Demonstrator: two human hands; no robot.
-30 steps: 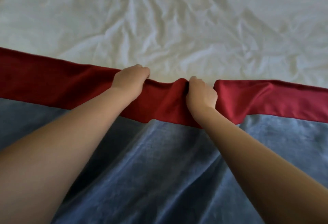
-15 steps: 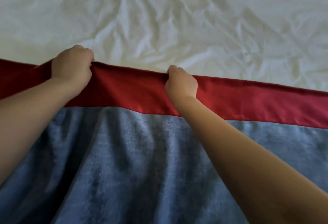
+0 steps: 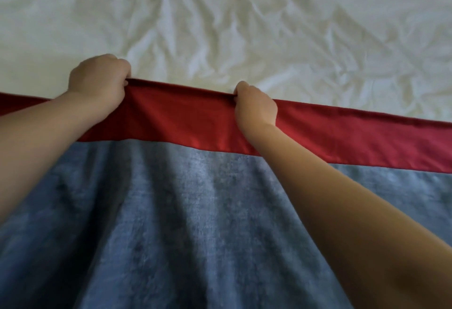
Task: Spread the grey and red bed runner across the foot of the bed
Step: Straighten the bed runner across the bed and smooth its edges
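Along the far edge of the red border (image 3: 181, 120), both hands are gripping the bed runner (image 3: 195, 223). The left hand (image 3: 97, 81) is clenching the hem with its fingers curled over it, and the right hand (image 3: 255, 105) is grasping the same hem further right along the border. With the hands set apart like that, the stretch of border between them is pulling taut and straight, which looks like the point of holding it there. The border itself is running out of view on both sides. On its near side the grey panel (image 3: 171, 211) is lying in long soft folds reaching back toward the person, so slack is waiting to be drawn out. Beyond the border, the crumpled white sheet (image 3: 244, 27) is lying uncovered.
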